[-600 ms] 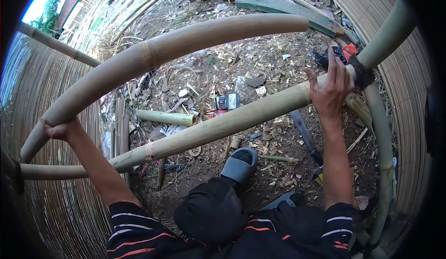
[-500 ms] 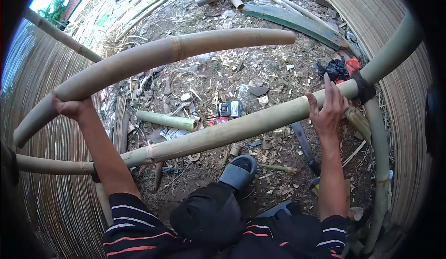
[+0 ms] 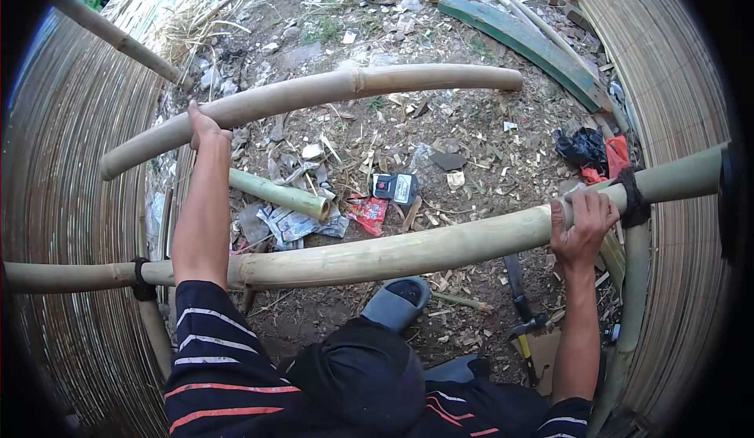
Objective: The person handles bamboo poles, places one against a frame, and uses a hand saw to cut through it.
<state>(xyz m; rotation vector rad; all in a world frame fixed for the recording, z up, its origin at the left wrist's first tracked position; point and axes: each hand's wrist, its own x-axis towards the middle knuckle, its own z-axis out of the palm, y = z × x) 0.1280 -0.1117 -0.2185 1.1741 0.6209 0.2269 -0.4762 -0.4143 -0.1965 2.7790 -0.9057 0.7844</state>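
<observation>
A loose bamboo pole (image 3: 306, 93) spans the upper middle of the view, held off the ground. My left hand (image 3: 207, 126) grips it near its left end, the fingers partly hidden behind it. Nearer to me, a thicker crossbar of bamboo (image 3: 393, 256) runs from side to side, tied with black binding (image 3: 631, 197) at the right and more at the left. Closed over the top of this crossbar, near the right binding, is my right hand (image 3: 583, 226).
Woven screens (image 3: 675, 85) stand on both sides. On the littered ground lie a cut bamboo piece (image 3: 279, 193), a black battery-like block (image 3: 395, 187), a long blade (image 3: 514, 277), a hammer (image 3: 528, 336), a green board (image 3: 518, 45) and a black plastic bag (image 3: 581, 149).
The loose pole has moved right and farther from the crossbar, with my left hand on it. My right hand, spread against the crossbar before, has closed over it. The view has shifted.
</observation>
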